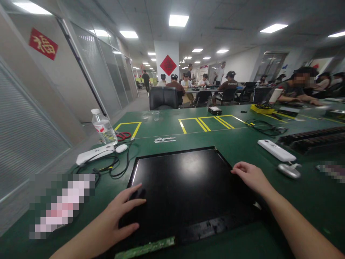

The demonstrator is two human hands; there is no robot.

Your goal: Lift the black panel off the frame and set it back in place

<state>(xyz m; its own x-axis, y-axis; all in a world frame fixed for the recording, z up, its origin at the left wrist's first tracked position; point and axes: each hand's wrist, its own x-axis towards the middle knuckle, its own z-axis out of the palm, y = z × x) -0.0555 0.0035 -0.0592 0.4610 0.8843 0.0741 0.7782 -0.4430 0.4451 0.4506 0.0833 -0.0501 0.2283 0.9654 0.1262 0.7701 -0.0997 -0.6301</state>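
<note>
Head view — left hand [118, 216], fingers spread, right hand [249, 176], fingers half-curled, on black panel [185, 187] — red sign [43, 44] illegible.

The head-worn view looks forward and slightly down across the green table [188, 133]. It sits close above the black panel [185, 187], between the left hand [113, 223] and right hand [250, 176] (wide-angle, edges bowed), and reaches far back to seated people [175, 84].

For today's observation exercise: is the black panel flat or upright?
Flat: the black panel lies on the green table, left hand and right hand touching it.
</note>
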